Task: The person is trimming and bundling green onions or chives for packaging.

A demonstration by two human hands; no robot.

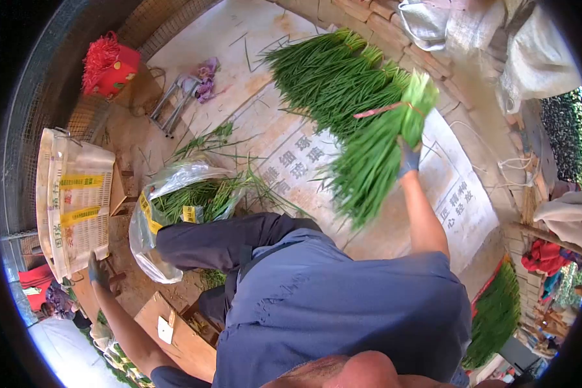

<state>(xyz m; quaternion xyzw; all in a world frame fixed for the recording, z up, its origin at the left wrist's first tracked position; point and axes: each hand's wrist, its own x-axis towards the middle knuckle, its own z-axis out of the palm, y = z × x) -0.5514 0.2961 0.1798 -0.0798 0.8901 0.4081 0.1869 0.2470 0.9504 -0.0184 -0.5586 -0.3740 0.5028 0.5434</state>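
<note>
Fisheye view; bundle blurred. Right hand (408,160), gloved, grips tied chive bundle (375,155) mid-length; pile of chives (330,77) lies at 11 o'clock. Left hand (97,270) grip unclear, touching white sack (71,200) edge.

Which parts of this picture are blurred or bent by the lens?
Head view: the green bundle in the right hand is smeared by motion; the fisheye lens curves the edges and leaves black corners; the printed sack near the left hand stays sharp.
</note>
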